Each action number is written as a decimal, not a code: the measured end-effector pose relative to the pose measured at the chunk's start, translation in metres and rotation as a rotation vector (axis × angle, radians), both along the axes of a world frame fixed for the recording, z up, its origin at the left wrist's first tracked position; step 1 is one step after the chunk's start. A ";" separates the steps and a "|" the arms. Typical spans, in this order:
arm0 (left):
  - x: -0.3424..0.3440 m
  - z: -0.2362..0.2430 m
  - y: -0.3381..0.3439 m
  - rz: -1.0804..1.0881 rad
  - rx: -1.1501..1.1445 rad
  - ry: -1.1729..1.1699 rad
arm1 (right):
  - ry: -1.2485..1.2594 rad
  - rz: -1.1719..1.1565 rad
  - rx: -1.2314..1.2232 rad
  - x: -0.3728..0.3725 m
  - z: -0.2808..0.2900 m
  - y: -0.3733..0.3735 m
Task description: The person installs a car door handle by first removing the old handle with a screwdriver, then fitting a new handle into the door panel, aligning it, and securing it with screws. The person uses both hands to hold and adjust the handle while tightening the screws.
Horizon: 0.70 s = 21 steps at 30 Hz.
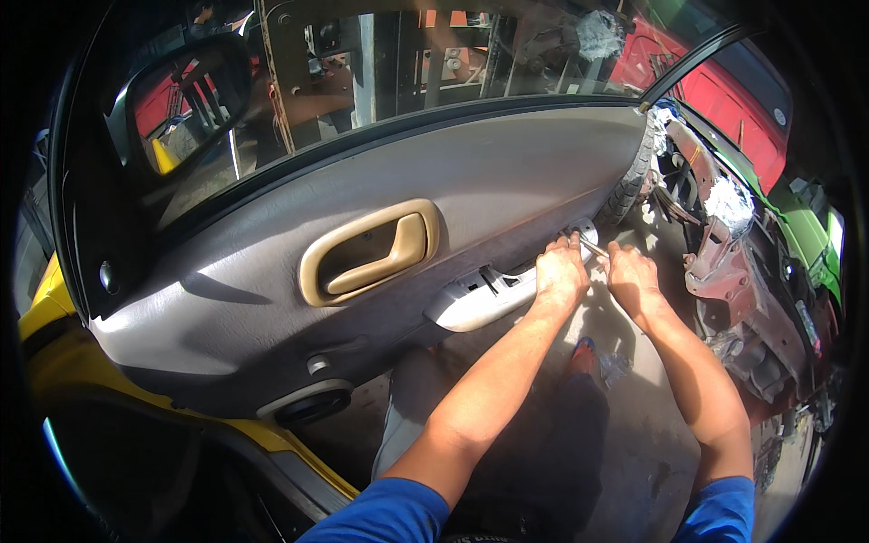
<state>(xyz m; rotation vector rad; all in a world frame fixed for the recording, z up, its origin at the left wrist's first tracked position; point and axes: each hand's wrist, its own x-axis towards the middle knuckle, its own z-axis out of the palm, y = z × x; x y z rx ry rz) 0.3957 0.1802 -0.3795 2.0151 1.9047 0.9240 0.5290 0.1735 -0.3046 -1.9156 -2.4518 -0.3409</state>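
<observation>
Gripping grey armrest (493,294) with closed left hand (561,271), right hand (631,276) pinching thin tool (593,246)

Grey door panel (380,181), tan inner handle (371,253), yellow car body (36,308), blue sleeves (389,511).

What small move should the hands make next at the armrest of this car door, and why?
Probably lever the thin metal tool slightly: the right hand holds it at the far end of the grey armrest, and the left hand rests on that end, which sits against the door panel.
</observation>
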 end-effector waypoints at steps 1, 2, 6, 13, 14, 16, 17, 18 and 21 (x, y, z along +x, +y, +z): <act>0.000 0.000 0.000 0.003 0.002 -0.004 | -0.049 0.065 0.109 -0.001 -0.005 0.000; 0.000 -0.001 0.001 0.029 0.014 0.009 | -0.134 0.080 0.180 0.001 -0.009 0.002; 0.002 -0.005 0.005 0.029 0.027 0.049 | 0.183 0.036 -0.201 0.012 -0.020 0.027; 0.006 0.004 0.013 0.034 0.032 0.097 | 0.493 0.006 -0.449 0.021 0.005 0.016; 0.005 0.005 0.015 0.025 0.046 0.068 | 0.258 0.155 -0.139 0.019 0.003 0.005; 0.003 0.006 0.020 0.028 0.044 -0.012 | 0.137 0.168 0.032 0.031 0.004 -0.020; 0.003 0.006 0.021 0.027 0.025 -0.031 | 0.057 0.164 0.077 0.035 0.002 -0.026; 0.002 0.005 0.021 0.034 0.009 -0.049 | -0.035 0.155 0.150 0.037 -0.003 -0.031; 0.000 0.003 0.018 0.050 0.025 0.001 | -0.097 0.425 0.406 0.042 -0.014 -0.032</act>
